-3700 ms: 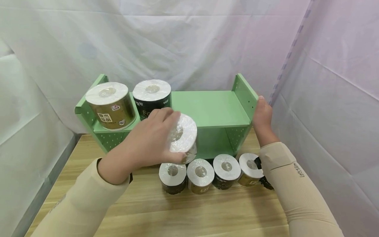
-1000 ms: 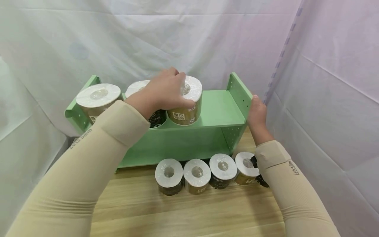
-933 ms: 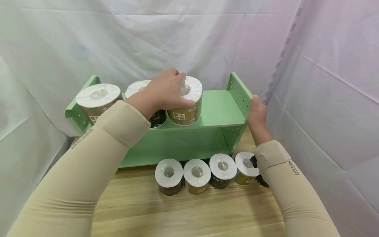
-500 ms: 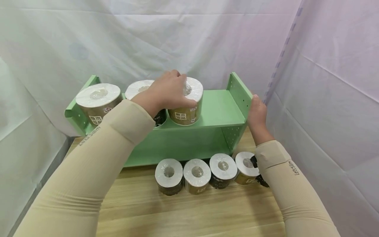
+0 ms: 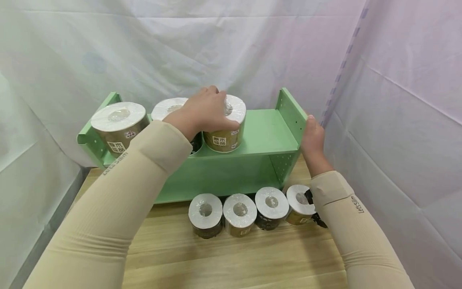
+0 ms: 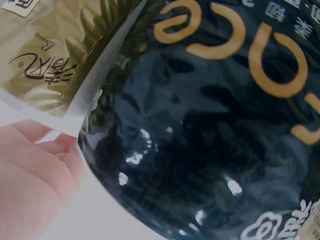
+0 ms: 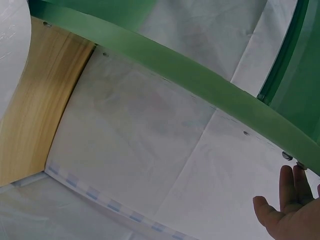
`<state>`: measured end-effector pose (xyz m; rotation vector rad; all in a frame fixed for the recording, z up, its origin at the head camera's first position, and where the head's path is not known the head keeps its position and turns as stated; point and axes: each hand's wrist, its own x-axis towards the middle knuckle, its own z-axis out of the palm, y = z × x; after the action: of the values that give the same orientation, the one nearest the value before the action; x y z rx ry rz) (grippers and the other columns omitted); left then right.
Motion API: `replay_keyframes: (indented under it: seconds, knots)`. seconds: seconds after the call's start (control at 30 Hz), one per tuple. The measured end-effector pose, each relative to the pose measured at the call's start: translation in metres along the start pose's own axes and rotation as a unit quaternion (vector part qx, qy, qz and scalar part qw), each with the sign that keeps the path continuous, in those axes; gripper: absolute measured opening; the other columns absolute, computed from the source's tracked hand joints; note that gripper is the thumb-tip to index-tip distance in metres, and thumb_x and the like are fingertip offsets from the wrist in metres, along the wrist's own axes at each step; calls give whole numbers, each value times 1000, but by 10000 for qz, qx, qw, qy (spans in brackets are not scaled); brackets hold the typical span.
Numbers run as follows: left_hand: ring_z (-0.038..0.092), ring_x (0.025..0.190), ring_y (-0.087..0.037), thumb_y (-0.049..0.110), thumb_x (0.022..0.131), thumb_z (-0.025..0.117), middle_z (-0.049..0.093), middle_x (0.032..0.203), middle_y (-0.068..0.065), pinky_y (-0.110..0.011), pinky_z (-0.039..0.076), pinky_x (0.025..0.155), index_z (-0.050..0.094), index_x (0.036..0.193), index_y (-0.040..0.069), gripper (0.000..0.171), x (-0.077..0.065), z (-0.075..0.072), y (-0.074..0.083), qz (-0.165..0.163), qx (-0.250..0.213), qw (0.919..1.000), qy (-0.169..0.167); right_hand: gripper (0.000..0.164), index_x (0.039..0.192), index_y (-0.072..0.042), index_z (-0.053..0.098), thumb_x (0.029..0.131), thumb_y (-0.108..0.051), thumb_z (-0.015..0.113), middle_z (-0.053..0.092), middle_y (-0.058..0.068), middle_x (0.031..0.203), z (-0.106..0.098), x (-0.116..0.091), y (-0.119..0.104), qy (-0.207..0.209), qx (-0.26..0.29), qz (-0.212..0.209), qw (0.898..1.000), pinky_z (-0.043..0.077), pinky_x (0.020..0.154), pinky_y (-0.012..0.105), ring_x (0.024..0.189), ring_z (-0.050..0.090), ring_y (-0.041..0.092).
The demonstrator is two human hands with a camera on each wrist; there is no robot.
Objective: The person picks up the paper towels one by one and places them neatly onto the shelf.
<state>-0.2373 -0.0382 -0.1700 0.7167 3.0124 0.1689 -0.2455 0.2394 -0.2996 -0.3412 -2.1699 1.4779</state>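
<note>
My left hand [image 5: 206, 111] grips a gold-wrapped toilet roll [image 5: 223, 141] that stands on the upper board of a green shelf [image 5: 268, 132]. The thumb lies across the roll's front near the top rim. Left of it stands a black-wrapped toilet roll [image 5: 167, 106], partly hidden by my wrist; it fills most of the left wrist view. Another gold toilet roll [image 5: 119, 121] stands by the left end panel. My right hand [image 5: 313, 139] touches the outside of the shelf's right end panel; in the right wrist view its fingers [image 7: 287, 187] reach straight toward the panel's edge.
Several toilet rolls, among them a black one [image 5: 205, 216] and a gold one [image 5: 240, 218], stand in a row on the wooden table [image 5: 231, 261] before the shelf. My right forearm partly covers the row's right end. White cloth [image 5: 231, 48] hangs behind.
My left hand has carried the gold roll from in front of the shelf up onto the upper board, right of the black roll. Over the last second it shifts only slightly. My right hand stays put.
</note>
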Motion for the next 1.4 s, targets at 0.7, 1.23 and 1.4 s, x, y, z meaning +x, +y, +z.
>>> replay_keyframes:
  seconds: [0.7,1.23,1.4]
  knots:
    - [40,119,-33,49,79,55,44,130,-18,-46,38,102,44,135,1,75,6,3,-5,-143,-152,9997,-144,64,121,6,60,101,-42,24,59,23,110,1,-2,-1,-17,1,76,10000,44,72,24,81,50,13]
    - [40,123,-35,50,81,53,44,133,-20,-46,35,106,40,139,1,77,12,7,-6,-134,-130,9996,-205,64,123,5,59,102,-42,22,60,24,113,0,-1,0,6,-69,69,10000,45,75,25,85,52,15]
    - [39,124,-35,50,81,53,43,134,-20,-46,36,105,39,140,1,78,13,8,-6,-106,-162,9996,-223,62,119,6,60,101,-41,24,60,22,107,1,-2,0,49,-36,88,9999,44,71,24,81,50,15]
